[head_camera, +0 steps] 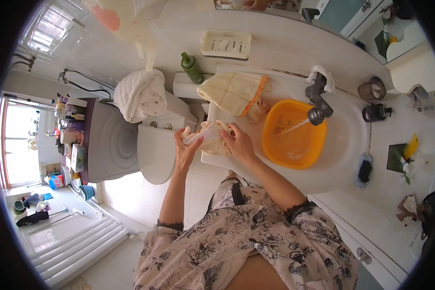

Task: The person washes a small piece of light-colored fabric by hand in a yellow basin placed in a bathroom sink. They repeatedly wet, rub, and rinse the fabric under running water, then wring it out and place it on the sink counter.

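Both of my hands are over the left end of the white sink [348,152], gripping a bunched cream cloth [214,139]. My left hand [186,148] pinches its left part, where a white layer shows; a small pale rounded piece [186,132] sticks up by the fingers, too small to identify. My right hand [239,143] holds the cloth's right edge. To the right, an orange-yellow plastic basin [295,145] sits in the sink. A stream of water runs into it from a dark faucet [317,105]. A cream cloth with orange trim [235,92] lies on the sink ledge behind.
A closed toilet [156,154] stands left of the sink, with a white quilted cloth bundle [141,96] on its tank. Behind are a green bottle [193,69] and a wall soap dish [226,45]. A black pump bottle [376,112] and a cup [371,88] stand right.
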`<state>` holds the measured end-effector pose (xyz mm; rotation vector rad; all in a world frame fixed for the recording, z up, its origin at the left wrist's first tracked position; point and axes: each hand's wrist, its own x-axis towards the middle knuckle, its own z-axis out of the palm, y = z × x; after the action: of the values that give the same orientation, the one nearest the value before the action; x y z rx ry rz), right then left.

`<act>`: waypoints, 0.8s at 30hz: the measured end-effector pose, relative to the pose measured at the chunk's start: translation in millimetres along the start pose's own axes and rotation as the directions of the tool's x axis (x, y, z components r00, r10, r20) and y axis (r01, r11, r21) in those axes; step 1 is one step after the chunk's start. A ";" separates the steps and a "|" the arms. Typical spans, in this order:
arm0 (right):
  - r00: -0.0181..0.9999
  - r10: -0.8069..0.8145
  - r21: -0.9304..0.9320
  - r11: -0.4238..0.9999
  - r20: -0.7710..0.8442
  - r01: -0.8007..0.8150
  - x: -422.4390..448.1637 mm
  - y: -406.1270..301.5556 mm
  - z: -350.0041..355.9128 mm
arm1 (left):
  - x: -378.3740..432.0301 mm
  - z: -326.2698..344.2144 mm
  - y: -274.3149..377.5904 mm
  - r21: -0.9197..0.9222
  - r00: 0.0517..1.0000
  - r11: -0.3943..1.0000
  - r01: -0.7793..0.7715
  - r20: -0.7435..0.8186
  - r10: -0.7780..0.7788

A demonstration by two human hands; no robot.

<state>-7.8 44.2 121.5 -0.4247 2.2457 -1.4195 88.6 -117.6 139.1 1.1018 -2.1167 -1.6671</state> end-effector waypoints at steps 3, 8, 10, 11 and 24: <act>0.999 -0.015 -0.233 0.972 0.046 0.026 3.1 13.7 19.9 | 12.1 -1.7 -45.6 0.003 0.999 1.000 0.017 0.027 -0.017; 0.998 0.041 -0.384 0.922 -0.047 -0.056 -0.2 37.9 40.8 | 24.6 20.9 -97.9 0.107 0.998 0.993 -0.049 0.055 0.043; 0.993 0.068 -0.358 0.929 -0.092 -0.097 1.3 41.2 45.8 | 29.0 26.4 -103.4 0.154 0.995 0.984 -0.091 0.048 0.085; 0.994 0.074 -0.331 0.938 -0.086 -0.099 -0.8 44.7 46.1 | 28.6 27.0 -106.4 0.166 0.994 0.981 -0.103 0.047 0.096; 0.700 -0.212 -0.476 0.856 -0.682 -0.204 -73.1 180.4 -131.9 | -24.8 15.3 4.3 0.513 0.660 0.571 -0.641 -0.012 0.751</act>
<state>-18.0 257.0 22.1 0.0049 3.3050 -1.0359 94.9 -89.2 144.5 0.3616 -2.3852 -0.6255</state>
